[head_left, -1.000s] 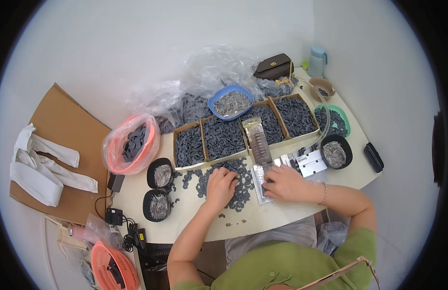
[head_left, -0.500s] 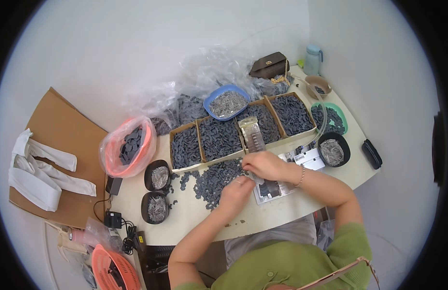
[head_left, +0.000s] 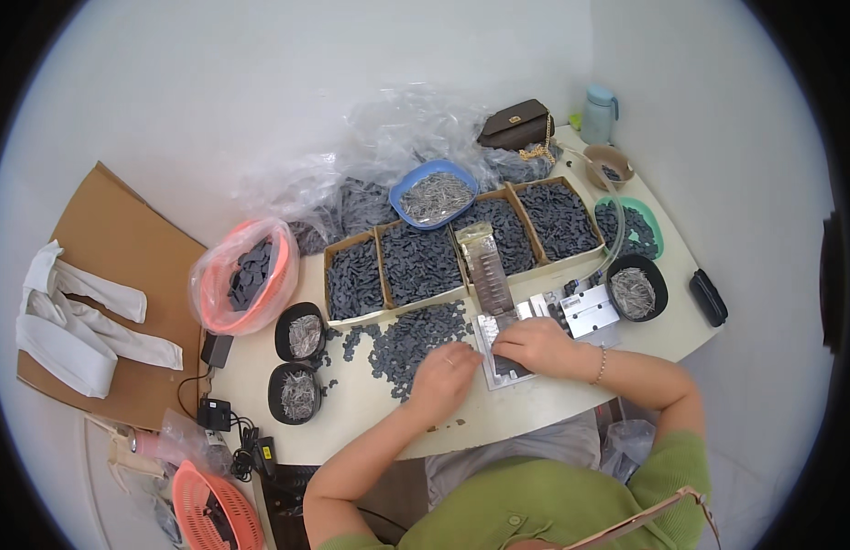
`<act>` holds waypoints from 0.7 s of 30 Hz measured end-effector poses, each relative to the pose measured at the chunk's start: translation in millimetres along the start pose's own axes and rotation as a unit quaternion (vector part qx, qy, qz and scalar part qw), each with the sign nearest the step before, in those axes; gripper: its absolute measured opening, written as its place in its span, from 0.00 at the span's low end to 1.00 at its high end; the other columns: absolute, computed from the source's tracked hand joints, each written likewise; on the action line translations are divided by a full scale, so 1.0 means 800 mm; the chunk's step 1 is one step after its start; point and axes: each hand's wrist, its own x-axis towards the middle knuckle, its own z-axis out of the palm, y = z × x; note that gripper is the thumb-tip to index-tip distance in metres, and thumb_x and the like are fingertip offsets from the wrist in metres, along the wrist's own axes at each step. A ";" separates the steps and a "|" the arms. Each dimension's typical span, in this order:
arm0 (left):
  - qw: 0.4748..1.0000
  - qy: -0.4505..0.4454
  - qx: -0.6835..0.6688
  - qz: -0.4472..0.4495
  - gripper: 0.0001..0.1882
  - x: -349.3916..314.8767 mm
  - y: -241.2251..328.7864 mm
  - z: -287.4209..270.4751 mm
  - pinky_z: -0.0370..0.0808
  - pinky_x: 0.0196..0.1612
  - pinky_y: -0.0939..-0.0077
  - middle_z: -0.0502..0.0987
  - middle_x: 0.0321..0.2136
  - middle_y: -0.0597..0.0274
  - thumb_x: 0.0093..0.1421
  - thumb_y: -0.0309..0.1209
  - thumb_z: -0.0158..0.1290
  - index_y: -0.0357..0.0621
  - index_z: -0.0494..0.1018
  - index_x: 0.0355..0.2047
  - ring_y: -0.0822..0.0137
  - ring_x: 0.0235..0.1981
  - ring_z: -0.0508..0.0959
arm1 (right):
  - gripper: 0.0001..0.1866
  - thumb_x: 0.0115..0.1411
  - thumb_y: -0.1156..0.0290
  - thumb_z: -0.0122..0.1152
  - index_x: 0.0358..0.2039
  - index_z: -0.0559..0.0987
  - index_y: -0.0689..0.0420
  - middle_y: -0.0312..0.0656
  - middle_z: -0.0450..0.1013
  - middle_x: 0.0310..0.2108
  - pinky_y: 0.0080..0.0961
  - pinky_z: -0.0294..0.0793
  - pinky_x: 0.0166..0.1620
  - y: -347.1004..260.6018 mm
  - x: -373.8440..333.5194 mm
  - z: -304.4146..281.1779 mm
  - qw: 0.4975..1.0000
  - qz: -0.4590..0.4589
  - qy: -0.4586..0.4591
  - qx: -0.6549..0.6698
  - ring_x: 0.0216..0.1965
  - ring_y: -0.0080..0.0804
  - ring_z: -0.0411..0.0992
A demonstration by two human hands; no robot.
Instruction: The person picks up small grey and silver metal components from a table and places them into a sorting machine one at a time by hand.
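Observation:
My right hand point(head_left: 537, 347) is over the small metal fixture point(head_left: 494, 381) near the table's front edge. Its fingertips are pinched together at the dark part in the fixture, and whatever they grip is hidden. Just left of the fixture, my left hand point(head_left: 445, 379) has its fingers bent together at the edge of a heap of small dark grey pieces point(head_left: 408, 341). What it holds, if anything, is too small to make out. A clear ribbed plastic strip point(head_left: 487, 267) runs from the fixture up toward the boxes. A silvery block-shaped mechanism point(head_left: 590, 313) adjoins the fixture on the right.
Behind my hands stand cardboard boxes point(head_left: 356, 276) of dark pieces, with a blue bowl point(head_left: 433, 217) of metal pins on them. Black bowls point(head_left: 297, 414) of pins stand left and right. A pink basket point(head_left: 290, 289), green tray point(head_left: 659, 240) and black case point(head_left: 708, 296) line the sides.
My right hand has moved down and right, from above the heap onto the fixture. My left hand has shifted slightly down and left, so the hands are farther apart.

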 end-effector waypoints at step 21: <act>0.965 -0.084 0.058 -0.241 0.05 0.015 -0.025 -0.043 0.74 0.35 0.60 0.76 0.25 0.55 0.48 0.24 0.59 0.40 0.78 0.27 0.53 0.30 0.77 | 0.08 0.46 0.66 0.67 0.27 0.79 0.51 0.33 0.75 0.29 0.31 0.65 0.44 0.004 0.093 0.039 0.991 0.014 -0.129 -0.011 0.40 0.32 0.69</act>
